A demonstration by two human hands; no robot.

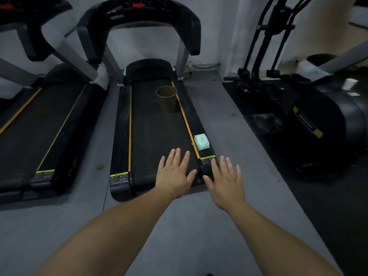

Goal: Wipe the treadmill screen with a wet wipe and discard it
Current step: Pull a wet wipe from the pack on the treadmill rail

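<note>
A black treadmill (153, 136) stands ahead of me, its console (137, 5) cut off at the top edge so the screen is barely visible. A pale green pack of wet wipes (201, 142) lies on the right side rail near the rear end. A brown paper cup (167, 98) stands upright on the belt further forward. My left hand (175, 174) is stretched out flat with fingers spread over the belt's rear end, holding nothing. My right hand (226, 180) is spread the same way just below the wipes pack, not touching it.
A second treadmill (39, 126) stands to the left. An elliptical machine (310, 116) on a dark mat fills the right side, with a white cup (349, 84) on it. Grey floor lies between the machines and under my arms.
</note>
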